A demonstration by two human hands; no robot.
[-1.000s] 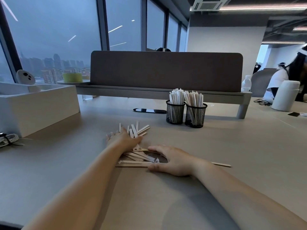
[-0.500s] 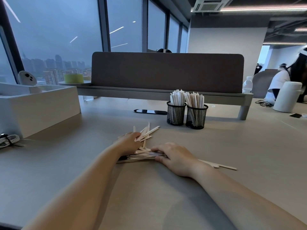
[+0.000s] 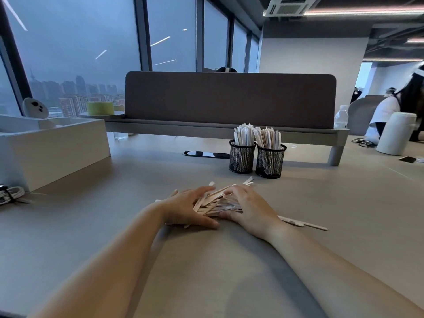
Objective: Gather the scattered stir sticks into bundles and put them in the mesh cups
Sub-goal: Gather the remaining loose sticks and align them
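Note:
A heap of pale wooden stir sticks (image 3: pixel 214 199) lies on the grey table (image 3: pixel 344 214) in front of me. My left hand (image 3: pixel 183 210) cups the heap from the left, fingers over the sticks and thumb along the near side. From the right, my right hand (image 3: pixel 251 208) closes in with its fingers curled over the top of the heap. A few stray sticks (image 3: pixel 302 224) lie behind my right wrist. Two black mesh cups (image 3: pixel 242 158) (image 3: pixel 270 162) stand side by side farther back, both packed with upright sticks.
A white box (image 3: pixel 52 148) sits at the left with a coiled cable (image 3: pixel 10 196) beside it. A brown desk divider (image 3: pixel 229 99) on a raised shelf crosses the back. A white jug (image 3: pixel 395 134) and a seated person (image 3: pixel 394 109) are at the far right.
Both hands have drawn together and pushed the spread sticks into one tight heap between them. The right hand slid forward and left; a few sticks stayed behind it.

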